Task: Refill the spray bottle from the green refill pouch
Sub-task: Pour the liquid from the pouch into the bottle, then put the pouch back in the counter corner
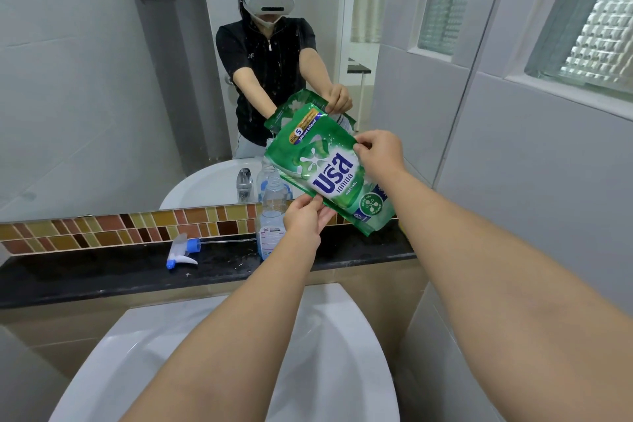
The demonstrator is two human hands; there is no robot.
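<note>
over the open spray bottle (272, 212) both my left hand (303, 219) and right hand (378, 151) grip the tilted green refill pouch (329, 171), pouring; next i keep the spout over the neck.

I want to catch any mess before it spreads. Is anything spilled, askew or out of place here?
No spill shows. The pouch is tilted over the open bottle, held by the left hand and right hand. The sprayer lies on its side on the counter, off the bottle, as refilling needs.
</note>
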